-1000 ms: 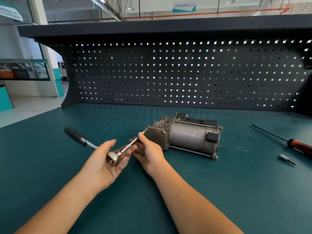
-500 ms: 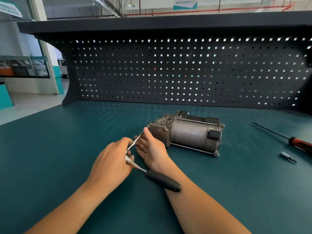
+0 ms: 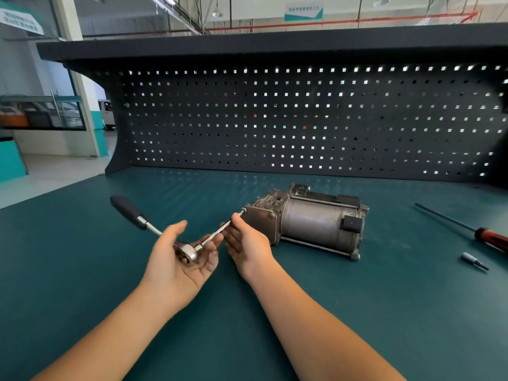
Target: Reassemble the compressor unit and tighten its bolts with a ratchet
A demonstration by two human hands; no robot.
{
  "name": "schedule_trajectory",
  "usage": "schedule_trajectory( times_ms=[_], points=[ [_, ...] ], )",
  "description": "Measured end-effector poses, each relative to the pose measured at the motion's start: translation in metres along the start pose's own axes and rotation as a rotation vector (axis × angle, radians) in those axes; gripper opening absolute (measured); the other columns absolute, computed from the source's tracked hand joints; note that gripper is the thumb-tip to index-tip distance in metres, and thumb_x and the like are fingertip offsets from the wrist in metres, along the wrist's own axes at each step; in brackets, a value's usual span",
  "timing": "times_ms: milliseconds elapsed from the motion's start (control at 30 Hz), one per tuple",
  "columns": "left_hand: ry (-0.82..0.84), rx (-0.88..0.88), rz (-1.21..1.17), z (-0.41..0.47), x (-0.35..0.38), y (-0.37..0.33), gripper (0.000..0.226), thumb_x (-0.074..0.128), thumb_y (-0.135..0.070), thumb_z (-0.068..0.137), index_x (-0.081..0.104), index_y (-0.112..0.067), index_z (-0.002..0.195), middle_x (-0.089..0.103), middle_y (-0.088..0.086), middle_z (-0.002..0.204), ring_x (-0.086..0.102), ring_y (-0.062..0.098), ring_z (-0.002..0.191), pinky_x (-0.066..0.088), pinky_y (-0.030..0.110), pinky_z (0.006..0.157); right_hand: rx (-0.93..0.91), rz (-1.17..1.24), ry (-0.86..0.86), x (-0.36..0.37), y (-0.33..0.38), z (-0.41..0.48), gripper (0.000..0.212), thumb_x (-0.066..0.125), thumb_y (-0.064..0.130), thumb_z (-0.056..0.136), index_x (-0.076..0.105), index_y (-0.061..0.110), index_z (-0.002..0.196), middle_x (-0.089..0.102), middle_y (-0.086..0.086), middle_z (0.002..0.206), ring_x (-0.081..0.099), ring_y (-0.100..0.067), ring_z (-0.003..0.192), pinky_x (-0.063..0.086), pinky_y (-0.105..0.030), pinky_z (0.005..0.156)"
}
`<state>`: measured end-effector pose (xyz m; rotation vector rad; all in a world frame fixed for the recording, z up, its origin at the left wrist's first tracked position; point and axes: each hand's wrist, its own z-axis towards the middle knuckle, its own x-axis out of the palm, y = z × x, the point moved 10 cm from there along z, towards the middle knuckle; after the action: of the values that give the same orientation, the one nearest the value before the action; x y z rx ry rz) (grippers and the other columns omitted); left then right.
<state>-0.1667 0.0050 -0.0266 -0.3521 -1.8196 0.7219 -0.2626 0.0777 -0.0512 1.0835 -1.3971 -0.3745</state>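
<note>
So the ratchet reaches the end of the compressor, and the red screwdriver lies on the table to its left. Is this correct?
Not quite. In the head view the red screwdriver lies on the table to the right of the compressor, not its left. The ratchet does reach the compressor's end.

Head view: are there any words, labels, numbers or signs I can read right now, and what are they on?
Hanging ceiling sign: printed characters, too blurred to read.
Wall banner, upper left: lettering too blurred to read.
On the compressor and the ratchet: no legible markings.
</note>
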Motion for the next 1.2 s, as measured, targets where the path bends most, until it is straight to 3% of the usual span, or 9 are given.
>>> schedule_trajectory(
  times_ms=[233,333,467,567,700,867,967,1100,1200],
  points=[
    [0.011,-0.015,0.072,-0.008,0.008,0.001,0.015,0.048,-0.014,0.090,0.055,-0.001,0.085,0.070,0.012,0.067,0.056,0.007,0.040,0.048,0.016,0.042,-0.017,0.012,-0.003,0.004,-0.002,-0.001,0.016,0.059,0.026,0.092,0.064,0.011,0.089,0.069,-0.002,0.088,0.062,-0.011,0.077,0.046,-0.026,0.080],
    [0.015,0.129,0.558,-0.006,0.008,-0.014,0.011,0.050,-0.006,0.090,0.061,-0.004,0.087,0.069,0.007,0.063,0.051,0.005,0.038,0.046,0.015,0.040,-0.015,0.020,0.036,0.005,-0.001,-0.003,0.019,0.053,0.027,0.095,0.062,0.013,0.085,0.067,-0.001,0.086,0.059,-0.011,0.074,0.044,-0.028,0.082],
    [0.013,0.628,1.551,-0.016,0.028,-0.035,0.028,0.055,-0.002,0.082,0.061,-0.022,0.101,0.068,-0.005,0.079,0.060,0.008,0.064,0.050,0.028,0.067,0.034,0.015,0.079,0.004,-0.002,-0.003,0.022,0.046,0.029,0.098,0.060,0.015,0.087,0.069,0.003,0.076,0.059,-0.011,0.074,0.045,-0.024,0.072],
    [-0.030,0.804,1.854,-0.022,0.035,-0.029,0.035,0.055,-0.008,0.083,0.052,-0.032,0.108,0.055,-0.019,0.086,0.054,0.006,0.078,0.044,0.027,0.070,0.030,-0.019,0.097,0.003,0.000,-0.003,0.024,0.049,0.035,0.096,0.062,0.017,0.088,0.072,0.005,0.075,0.062,-0.008,0.074,0.045,-0.024,0.070],
    [0.039,0.740,1.610,-0.017,0.032,-0.030,0.023,0.059,-0.009,0.085,0.055,-0.030,0.095,0.064,-0.016,0.076,0.060,0.002,0.068,0.045,0.024,0.065,0.011,-0.064,0.093,0.005,-0.002,0.000,0.025,0.054,0.032,0.094,0.062,0.012,0.082,0.071,0.001,0.075,0.062,-0.011,0.074,0.046,-0.024,0.071],
    [0.107,0.038,0.541,-0.001,0.011,0.007,0.022,0.051,-0.022,0.095,0.064,-0.005,0.097,0.074,0.009,0.086,0.062,0.010,0.047,0.051,0.019,0.043,0.015,-0.002,0.125,0.008,-0.001,0.000,0.026,0.050,0.027,0.096,0.058,0.011,0.077,0.070,-0.001,0.070,0.060,-0.013,0.065,0.044,-0.026,0.067],
    [0.050,-0.139,0.091,-0.003,0.006,0.010,0.038,0.047,-0.030,0.096,0.056,0.007,0.093,0.071,0.020,0.080,0.063,0.011,0.045,0.050,0.020,0.038,0.028,-0.037,0.143,0.010,-0.001,-0.001,0.026,0.050,0.031,0.096,0.059,0.015,0.078,0.072,0.003,0.077,0.060,-0.009,0.064,0.040,-0.028,0.078],
    [0.040,-0.112,0.200,-0.004,0.005,0.007,0.021,0.051,-0.014,0.092,0.062,0.003,0.084,0.072,0.015,0.075,0.063,0.008,0.045,0.050,0.018,0.040,0.036,-0.056,0.151,0.010,-0.003,-0.003,0.026,0.048,0.032,0.097,0.058,0.015,0.080,0.073,0.004,0.077,0.062,-0.008,0.060,0.044,-0.027,0.076],
    [0.058,0.036,0.631,-0.004,0.008,-0.001,0.017,0.055,-0.002,0.090,0.068,-0.007,0.080,0.074,0.010,0.080,0.066,0.009,0.054,0.053,0.020,0.048,0.048,-0.036,0.141,0.007,-0.003,-0.002,0.028,0.047,0.032,0.098,0.059,0.012,0.081,0.071,-0.001,0.077,0.064,-0.011,0.062,0.048,-0.025,0.063]
  ],
)
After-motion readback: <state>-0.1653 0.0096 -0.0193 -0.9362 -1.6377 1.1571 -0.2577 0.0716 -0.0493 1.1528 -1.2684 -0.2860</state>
